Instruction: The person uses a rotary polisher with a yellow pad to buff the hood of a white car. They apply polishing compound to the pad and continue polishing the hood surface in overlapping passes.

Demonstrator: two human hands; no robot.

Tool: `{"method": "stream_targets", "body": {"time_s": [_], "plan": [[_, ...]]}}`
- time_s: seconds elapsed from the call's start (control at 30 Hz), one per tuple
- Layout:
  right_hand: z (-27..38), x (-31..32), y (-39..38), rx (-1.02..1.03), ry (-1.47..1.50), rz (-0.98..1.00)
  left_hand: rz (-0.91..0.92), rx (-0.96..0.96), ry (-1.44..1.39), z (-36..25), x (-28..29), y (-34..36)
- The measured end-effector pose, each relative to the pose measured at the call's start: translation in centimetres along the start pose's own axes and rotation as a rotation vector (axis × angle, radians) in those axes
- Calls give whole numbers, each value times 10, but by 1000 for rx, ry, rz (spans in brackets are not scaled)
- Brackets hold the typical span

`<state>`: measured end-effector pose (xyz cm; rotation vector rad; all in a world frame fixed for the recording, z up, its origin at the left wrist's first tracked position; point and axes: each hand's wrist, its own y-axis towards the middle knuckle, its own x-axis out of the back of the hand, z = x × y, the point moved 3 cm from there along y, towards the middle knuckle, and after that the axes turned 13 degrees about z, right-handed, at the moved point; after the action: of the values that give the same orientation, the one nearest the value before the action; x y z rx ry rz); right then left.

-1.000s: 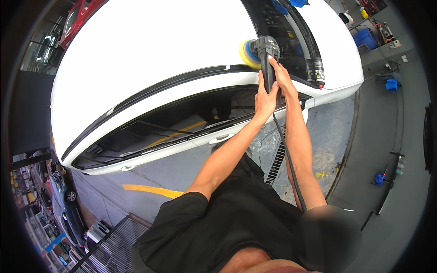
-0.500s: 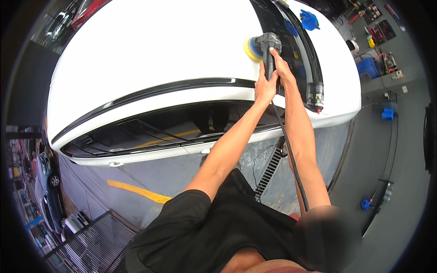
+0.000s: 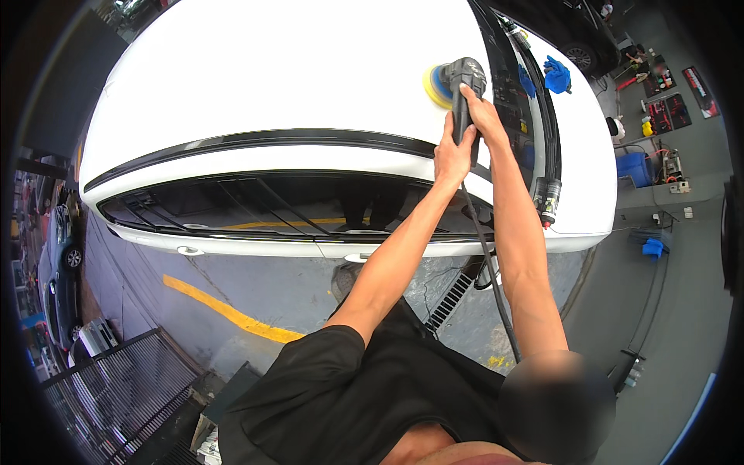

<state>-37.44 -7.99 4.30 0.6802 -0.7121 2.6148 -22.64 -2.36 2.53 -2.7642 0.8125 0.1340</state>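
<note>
Both my hands are wrapped round a black electric polisher [image 3: 468, 75] with a yellow foam pad [image 3: 437, 87] on a blue backing. My left hand [image 3: 454, 156] is closed on the rear of its body, and my right hand [image 3: 483, 118] grips farther forward, near the head. The pad is tilted on edge at the white car roof [image 3: 310, 70], close to the dark glass [image 3: 508, 85] on the right. Whether its face presses on the paint is hard to tell. A black power cord [image 3: 488, 263] runs back from the polisher beside my right forearm.
A blue cloth or glove [image 3: 556, 75] lies on the white panel beyond the glass. A dark bottle with a red tip [image 3: 548, 203] rests near the glass's lower corner. Tools [image 3: 668, 114] lie at the far right. A floor drain grate [image 3: 449, 304] runs below the car.
The view has shifted, so the car sits differently in it. Against the roof, the polisher and both hands have moved left, away from the dark glass. Both grips look unchanged.
</note>
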Motion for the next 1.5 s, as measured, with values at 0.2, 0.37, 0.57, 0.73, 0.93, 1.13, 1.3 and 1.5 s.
{"method": "stream_targets", "body": {"time_s": [0.2,0.37,0.57,0.73,0.93,1.13,1.3,1.5], "plan": [[49,-64,-2,6,-72,-135,-85,-85,-56,-11,56,-15],[96,-101,-12,77,-148,-64,-199,-185,-47,-18,95,-21],[145,-157,-16,121,-185,-1,-260,-219,-168,-35,147,-31],[191,-202,-20,125,-285,80,-296,-201,-231,-51,190,-40],[226,-243,-19,159,-315,192,-351,-267,-254,-57,229,-41],[248,-269,-19,226,-331,274,-398,-236,-236,-50,259,-33],[255,-261,-21,205,-313,272,-544,-203,97,-44,295,-30],[227,-220,-15,154,-288,221,-899,-482,773,-59,335,-28]]}}
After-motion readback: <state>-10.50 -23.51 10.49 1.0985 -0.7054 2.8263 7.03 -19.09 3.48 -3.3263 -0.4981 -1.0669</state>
